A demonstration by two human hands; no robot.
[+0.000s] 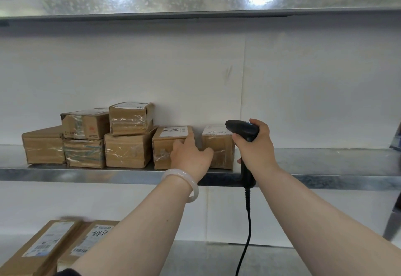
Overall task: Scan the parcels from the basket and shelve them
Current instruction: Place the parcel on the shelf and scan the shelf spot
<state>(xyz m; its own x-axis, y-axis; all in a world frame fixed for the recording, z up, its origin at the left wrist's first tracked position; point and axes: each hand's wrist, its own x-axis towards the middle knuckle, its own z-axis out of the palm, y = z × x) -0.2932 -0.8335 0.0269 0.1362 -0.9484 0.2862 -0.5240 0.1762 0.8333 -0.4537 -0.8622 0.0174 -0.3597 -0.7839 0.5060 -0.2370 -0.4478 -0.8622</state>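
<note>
Several brown cardboard parcels stand in a row on the metal shelf (325, 162). My left hand (191, 156) reaches between two of them, with straight fingers against the front of one labelled parcel (167, 145) and the thumb touching the rightmost parcel (219, 147). My right hand (253, 145) grips a black corded barcode scanner (243, 130) just right of that rightmost parcel, its head pointing left over the parcel's top label. The basket is out of view.
Two stacked parcels (130, 119) sit on the row's left part. A higher shelf (195, 2) runs overhead. On the lower shelf at bottom left lie two flat labelled parcels (50, 245). The scanner's cable (247, 232) hangs down. Shelf space right of the scanner is bare.
</note>
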